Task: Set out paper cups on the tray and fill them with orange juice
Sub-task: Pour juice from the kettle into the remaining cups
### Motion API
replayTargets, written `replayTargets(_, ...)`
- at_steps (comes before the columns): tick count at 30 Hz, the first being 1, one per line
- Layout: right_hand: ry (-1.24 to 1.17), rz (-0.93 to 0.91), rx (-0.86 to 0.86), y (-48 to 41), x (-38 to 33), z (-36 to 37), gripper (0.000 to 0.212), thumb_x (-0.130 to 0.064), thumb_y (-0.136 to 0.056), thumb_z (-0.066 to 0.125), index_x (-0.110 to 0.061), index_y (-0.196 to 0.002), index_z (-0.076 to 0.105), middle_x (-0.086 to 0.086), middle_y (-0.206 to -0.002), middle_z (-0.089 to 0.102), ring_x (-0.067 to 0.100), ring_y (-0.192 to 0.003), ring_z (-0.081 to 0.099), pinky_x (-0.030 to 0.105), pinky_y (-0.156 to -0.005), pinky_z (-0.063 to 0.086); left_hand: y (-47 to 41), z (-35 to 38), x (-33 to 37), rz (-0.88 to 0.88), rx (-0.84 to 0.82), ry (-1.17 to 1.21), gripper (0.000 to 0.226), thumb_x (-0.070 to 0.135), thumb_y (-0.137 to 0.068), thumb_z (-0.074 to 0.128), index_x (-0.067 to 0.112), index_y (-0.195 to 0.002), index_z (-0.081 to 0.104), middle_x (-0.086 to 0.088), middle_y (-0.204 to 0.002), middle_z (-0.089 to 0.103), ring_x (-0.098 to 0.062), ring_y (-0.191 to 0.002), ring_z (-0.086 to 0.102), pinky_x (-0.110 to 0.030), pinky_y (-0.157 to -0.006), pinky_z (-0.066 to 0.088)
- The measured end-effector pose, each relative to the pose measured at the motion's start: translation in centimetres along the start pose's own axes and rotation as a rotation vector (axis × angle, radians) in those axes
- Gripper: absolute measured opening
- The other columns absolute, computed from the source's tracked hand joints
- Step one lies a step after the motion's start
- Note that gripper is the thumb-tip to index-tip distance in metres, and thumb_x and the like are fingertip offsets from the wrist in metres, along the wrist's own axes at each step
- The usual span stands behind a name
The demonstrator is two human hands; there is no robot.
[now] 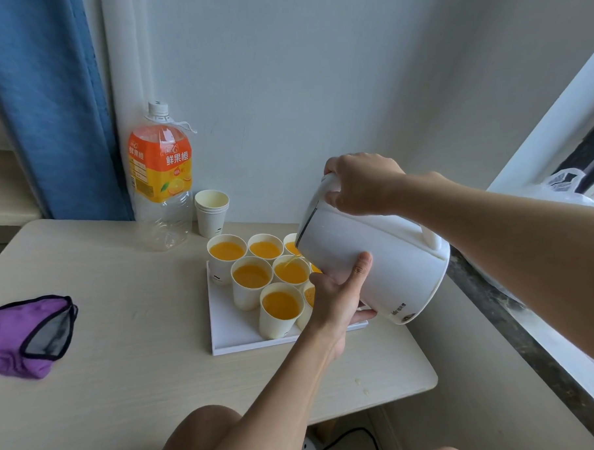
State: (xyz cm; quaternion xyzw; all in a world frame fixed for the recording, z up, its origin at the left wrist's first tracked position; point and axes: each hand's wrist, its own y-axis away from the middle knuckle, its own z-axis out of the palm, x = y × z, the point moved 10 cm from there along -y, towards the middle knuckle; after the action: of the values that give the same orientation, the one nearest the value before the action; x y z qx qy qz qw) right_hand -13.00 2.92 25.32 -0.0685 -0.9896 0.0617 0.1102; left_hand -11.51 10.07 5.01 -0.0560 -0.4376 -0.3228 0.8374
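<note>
A white tray (232, 333) on the table holds several paper cups (280, 309) filled with orange juice. Above its right side a white kettle (386, 268) is tilted, and a thin stream of juice runs from its spout into a middle cup (291, 271). My right hand (362, 184) grips the kettle's handle from above. My left hand (339, 291) presses flat against the kettle's lower side, thumb up on the body. The kettle and my left hand hide the cups at the tray's right.
An almost empty orange juice bottle (160, 176) stands against the wall, with a stack of spare paper cups (211, 211) beside it. A purple cloth (24, 335) lies at the table's left. A white plastic bag (566, 186) sits on the window sill at the right.
</note>
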Motion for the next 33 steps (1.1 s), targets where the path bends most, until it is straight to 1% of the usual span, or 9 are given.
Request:
replayTargets(5,-0.002,0.012,-0.006,0.2,0.2,0.0,0.031,-0.031,-0.09,0.057,-0.02,-0.119,0.059,0.004,-0.108,0.065,0.027,-0.089,0.055,0.029,-0.068,0.038,0.0,0.0,-0.1,-0.003,0.005,-0.019,0.087,0.057,-0.068,0.088,0.023,-0.137,0.046,-0.004,-0.13,0.064,-0.033,-0.119,0.065,-0.054,-0.079,0.064)
replayTargets(9,-0.028,0.049,0.007,0.9,0.9,-0.5,0.035,-0.032,-0.09,0.056,-0.02,-0.123,0.057,0.004,-0.112,0.063,0.027,-0.089,0.051,0.03,-0.069,0.037,0.1,-0.3,0.3,0.015,0.027,-0.072,0.08,0.051,-0.077,0.084,0.017,-0.135,0.041,-0.003,-0.13,0.063,-0.028,-0.119,0.065,-0.045,-0.072,0.065)
replayTargets(12,-0.087,0.103,0.057,1.8,1.9,-1.2,0.037,-0.034,-0.089,0.054,-0.021,-0.123,0.055,0.003,-0.11,0.062,0.027,-0.087,0.049,0.031,-0.069,0.035,0.4,-0.9,1.3,0.068,0.072,-0.172,0.084,0.054,-0.072,0.085,0.014,-0.132,0.042,-0.001,-0.127,0.065,-0.022,-0.113,0.067,-0.04,-0.07,0.065)
replayTargets(15,-0.134,0.148,0.094,2.7,2.8,-1.5,0.043,-0.041,-0.088,0.057,-0.021,-0.126,0.051,0.003,-0.108,0.06,0.028,-0.086,0.048,0.033,-0.07,0.036,0.8,-1.8,2.4,0.115,0.118,-0.262,0.072,0.044,-0.08,0.085,0.013,-0.127,0.04,0.007,-0.117,0.064,-0.01,-0.103,0.066,-0.034,-0.071,0.065)
replayTargets(17,-0.15,0.143,0.107,2.9,2.7,-1.5,0.044,-0.042,-0.089,0.057,-0.02,-0.125,0.049,0.004,-0.108,0.059,0.029,-0.086,0.048,0.034,-0.071,0.037,1.0,-2.3,2.9,0.127,0.133,-0.294,0.068,0.042,-0.081,0.084,0.015,-0.125,0.039,0.01,-0.115,0.062,-0.007,-0.1,0.064,-0.035,-0.072,0.064)
replayTargets(20,-0.172,0.084,0.121,2.6,1.4,-1.8,0.042,-0.041,-0.091,0.057,-0.019,-0.126,0.05,0.005,-0.112,0.06,0.028,-0.088,0.049,0.034,-0.072,0.037,1.3,-3.2,3.5,0.134,0.159,-0.275,0.075,0.047,-0.077,0.087,0.014,-0.126,0.041,0.005,-0.119,0.065,-0.01,-0.102,0.066,-0.043,-0.075,0.065)
replayTargets(23,-0.162,-0.017,0.11,1.9,-0.9,-1.9,0.039,-0.04,-0.094,0.057,-0.02,-0.127,0.052,0.005,-0.118,0.059,0.029,-0.099,0.055,0.032,-0.077,0.035,1.4,-4.0,3.4,0.134,0.189,-0.199,0.09,0.057,-0.064,0.087,0.014,-0.129,0.043,0.004,-0.125,0.068,-0.017,-0.11,0.068,-0.053,-0.076,0.064)
replayTargets(27,-0.118,-0.095,0.095,1.2,-3.8,-1.8,0.042,-0.041,-0.096,0.056,-0.023,-0.133,0.051,0.005,-0.126,0.055,0.029,-0.112,0.054,0.037,-0.09,0.035,1.6,-4.9,3.5,0.135,0.203,-0.068,0.102,0.061,-0.055,0.088,0.015,-0.135,0.045,0.001,-0.129,0.068,-0.024,-0.116,0.068,-0.051,-0.074,0.065)
replayTargets(33,-0.068,-0.119,0.054,0.0,-6.0,-1.3,0.043,-0.04,-0.097,0.056,-0.025,-0.137,0.05,0.003,-0.128,0.054,0.029,-0.111,0.055,0.032,-0.075,0.035,1.3,-5.5,2.8,0.096,0.216,0.017,0.118,0.075,-0.04,0.091,0.023,-0.137,0.048,-0.005,-0.136,0.062,-0.03,-0.117,0.068,-0.051,-0.072,0.065)
